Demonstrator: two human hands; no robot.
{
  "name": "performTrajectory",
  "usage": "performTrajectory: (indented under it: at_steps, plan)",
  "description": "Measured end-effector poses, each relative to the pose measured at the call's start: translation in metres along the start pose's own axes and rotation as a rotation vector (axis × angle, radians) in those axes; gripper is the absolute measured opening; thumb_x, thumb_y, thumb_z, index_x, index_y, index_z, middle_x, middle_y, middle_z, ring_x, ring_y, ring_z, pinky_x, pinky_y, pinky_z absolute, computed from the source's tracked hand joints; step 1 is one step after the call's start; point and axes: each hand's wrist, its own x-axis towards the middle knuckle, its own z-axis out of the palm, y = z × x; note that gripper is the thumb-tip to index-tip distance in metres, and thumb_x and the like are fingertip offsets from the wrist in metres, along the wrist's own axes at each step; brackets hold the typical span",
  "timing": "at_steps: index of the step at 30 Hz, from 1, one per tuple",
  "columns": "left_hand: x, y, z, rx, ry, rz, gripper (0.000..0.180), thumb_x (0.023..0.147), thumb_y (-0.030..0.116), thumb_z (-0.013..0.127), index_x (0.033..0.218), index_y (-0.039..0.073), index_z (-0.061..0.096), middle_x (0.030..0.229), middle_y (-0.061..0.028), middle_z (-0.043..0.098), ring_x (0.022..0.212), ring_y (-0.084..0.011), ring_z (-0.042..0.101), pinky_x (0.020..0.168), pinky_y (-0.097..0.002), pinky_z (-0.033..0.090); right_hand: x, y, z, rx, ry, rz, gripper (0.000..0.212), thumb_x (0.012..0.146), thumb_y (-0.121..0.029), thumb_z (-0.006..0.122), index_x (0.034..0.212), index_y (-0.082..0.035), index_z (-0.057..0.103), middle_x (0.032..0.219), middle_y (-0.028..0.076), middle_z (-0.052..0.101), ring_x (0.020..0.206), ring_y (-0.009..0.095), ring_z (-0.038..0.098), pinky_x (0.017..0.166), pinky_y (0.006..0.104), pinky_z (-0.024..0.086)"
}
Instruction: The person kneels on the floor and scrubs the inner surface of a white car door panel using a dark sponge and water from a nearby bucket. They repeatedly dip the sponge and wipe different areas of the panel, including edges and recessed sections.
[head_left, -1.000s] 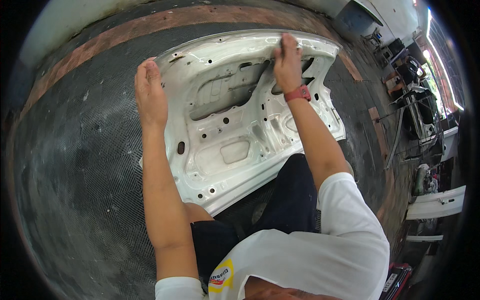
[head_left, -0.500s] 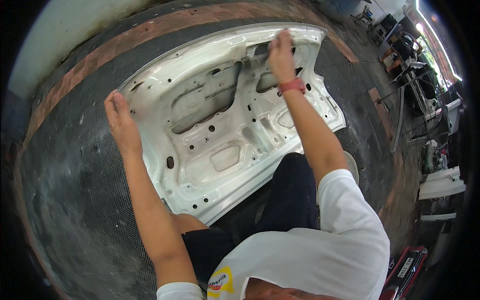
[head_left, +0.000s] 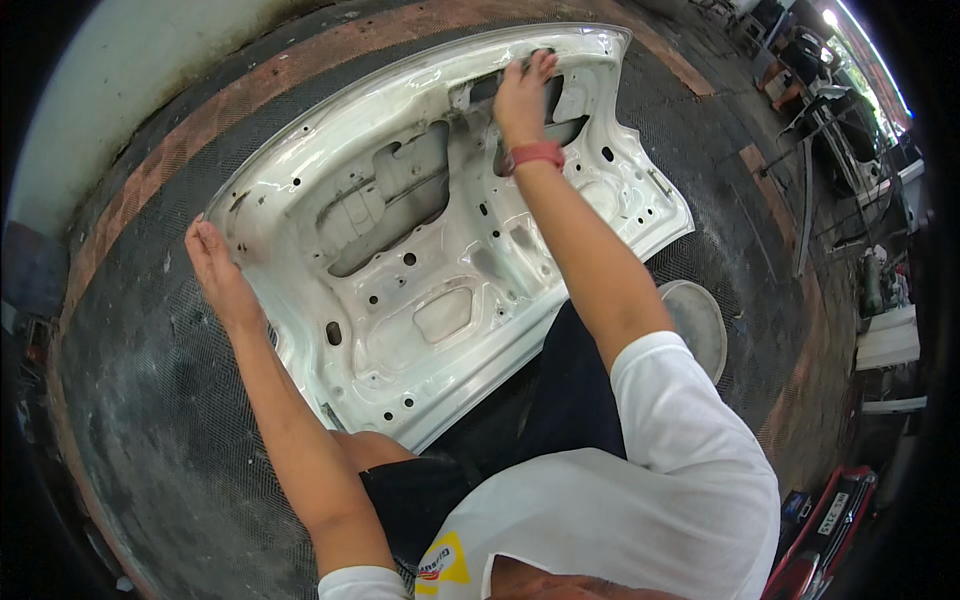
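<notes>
A white car trunk lid [head_left: 420, 340] lies on the floor before me, its ribbed inner side with holes and large cut-outs facing up. At its far left corner my left hand [head_left: 222, 280] holds the edge, the fingers straight along the outer side and the thumb near the corner. My right hand [head_left: 523, 105], with a red band [head_left: 535, 155] on its wrist, is over the far right part of the lid, by the dark cut-outs. Its fingers are bent and partly smeared; a dark patch shows at the fingertips, and I cannot tell whether it is something held.
A round pale lid or stool top [head_left: 697, 325] is beside my right arm. Dark textured matting [head_left: 165, 400] covers the floor. Another person [head_left: 802, 62], metal stands and car parts are at the far right; a red bumper-like part [head_left: 825, 530] lies at the lower right.
My right hand has moved left and slightly nearer over the trunk lid. The view has shifted a little; my left hand stays at the same corner. More of the round pale thing shows.
</notes>
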Motion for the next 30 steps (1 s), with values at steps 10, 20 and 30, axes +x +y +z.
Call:
performTrajectory:
  at_steps: [10,20,30]
  plan:
    - [0.0,-0.002,0.003,0.104,-0.027,0.052,0.062,0.116,0.055,0.048,0.148,0.004,0.056,0.141,-0.0148,0.061,0.133,-0.0273,0.056,0.118,-0.0398,0.039,-0.006,0.006,0.003,-0.25,0.044,-0.282,0.068,0.114,-0.026,0.047,0.168,0.008,0.025,0.178,0.031,0.019,0.165,0.052,0.014,0.134,0.0592,0.017]
    - [0.002,-0.008,-0.007,0.008,-0.016,0.11,0.056,0.116,0.05,0.05,0.148,0.004,0.058,0.136,-0.0087,0.063,0.127,-0.0196,0.056,0.114,-0.0339,0.042,-0.118,-0.072,0.045,-0.172,-0.166,-0.503,0.079,0.108,-0.026,0.056,0.171,0.005,0.02,0.178,0.032,0.015,0.166,0.05,0.012,0.135,0.0541,0.021]
    - [0.004,-0.007,-0.003,0.032,-0.008,0.122,0.067,0.113,0.059,0.051,0.146,0.001,0.059,0.142,-0.016,0.062,0.134,-0.0271,0.057,0.118,-0.0397,0.04,-0.105,-0.085,0.06,-0.007,0.022,-0.107,0.079,0.115,-0.03,0.045,0.172,0.006,0.004,0.179,0.034,0.001,0.167,0.051,0.004,0.135,0.0574,0.013]
